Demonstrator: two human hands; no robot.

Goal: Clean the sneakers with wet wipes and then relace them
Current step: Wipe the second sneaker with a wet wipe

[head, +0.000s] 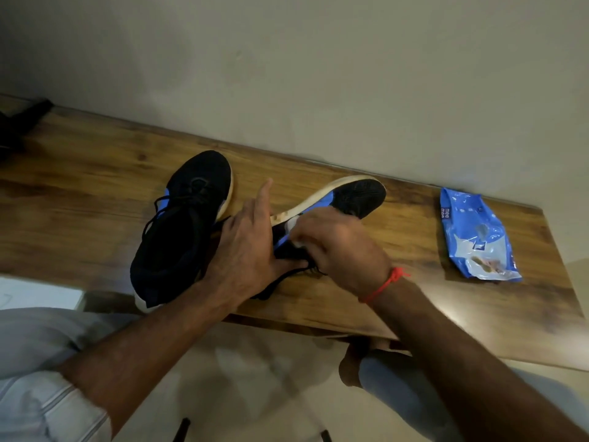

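Right hand (pixel 334 247) clenches a white wet wipe (pixel 294 225) on the tipped right sneaker (pixel 357 194), left hand (pixel 245 250) steadies its collar, index out; shoe looks light, upper soft, sole stiffer — hold there.

Right shoe (pixel 344 199) midsection hidden behind both hands. Wipe (pixel 294 224) mostly covered by right hand (pixel 341 247). Dark object (pixel 19 126) at left edge cut off, blurred, unidentifiable. Pack (pixel 478 237) print mostly illegible.
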